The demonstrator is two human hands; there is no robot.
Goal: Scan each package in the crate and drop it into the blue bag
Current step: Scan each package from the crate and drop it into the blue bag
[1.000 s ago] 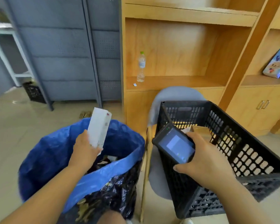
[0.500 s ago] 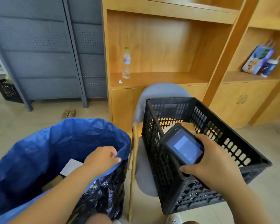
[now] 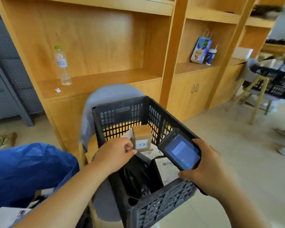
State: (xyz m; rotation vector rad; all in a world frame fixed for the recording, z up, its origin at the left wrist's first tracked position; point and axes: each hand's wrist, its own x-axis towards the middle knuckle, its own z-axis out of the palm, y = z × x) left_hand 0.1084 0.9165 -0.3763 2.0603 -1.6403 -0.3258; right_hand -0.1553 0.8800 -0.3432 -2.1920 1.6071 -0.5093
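Since the frame half a second back, the left hand (image 3: 115, 153) has crossed from over the blue bag (image 3: 31, 170) into the crate (image 3: 163, 209), and the view has swung right with it. Its grip now sits curled against the left face of a small cardboard box (image 3: 141, 139), thumb at the lower corner. I cannot tell whether the fingers have closed on the box or only touch it. The box stands toward the back of the crate with a handwritten white label facing the camera.

The right hand (image 3: 211, 168) wraps its grip round the scanner (image 3: 179, 152), held over the crate's right rim with its screen lit and turned up.

The task looks to be under way but not finished. At least one white packet (image 3: 5, 216) already lies in the blue bag at lower left. In the crate, which sits on a grey chair (image 3: 105, 96), there remain the box, a black mailer (image 3: 135, 171), a labelled packet (image 3: 167, 170) beside it, and some flat white-labelled pieces beneath the box. The box appears to be next in line, and each of these still has to be scanned and dropped in the bag.
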